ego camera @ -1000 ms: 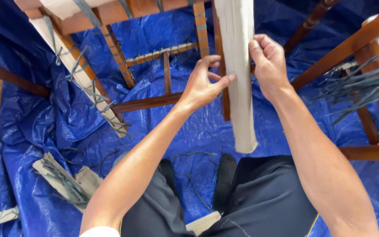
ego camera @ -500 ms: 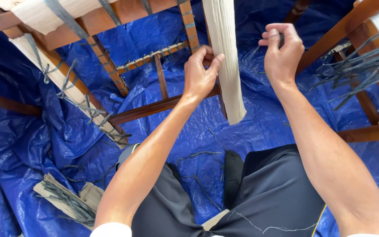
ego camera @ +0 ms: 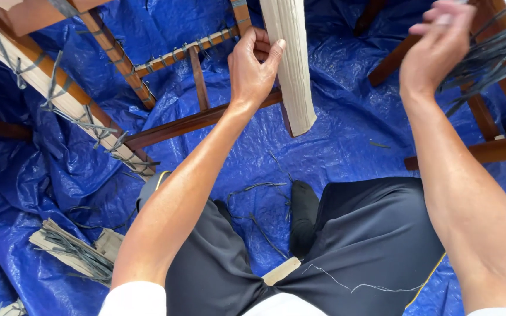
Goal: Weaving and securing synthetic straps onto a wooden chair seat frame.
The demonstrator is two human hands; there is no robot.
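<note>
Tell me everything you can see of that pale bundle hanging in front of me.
The pale bundle is a flat, cream hank of fine parallel strands, like thin fibre or cane. It hangs nearly upright, running out of view at the top, with its lower end cut square above the blue tarp. The left hand grips its left edge, thumb across the front. The right hand is apart from it, raised near some dark strands.

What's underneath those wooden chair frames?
A crumpled blue tarp lies under the wooden frames, with loose dark strands scattered on it. The floor beneath the tarp is covered.
</note>
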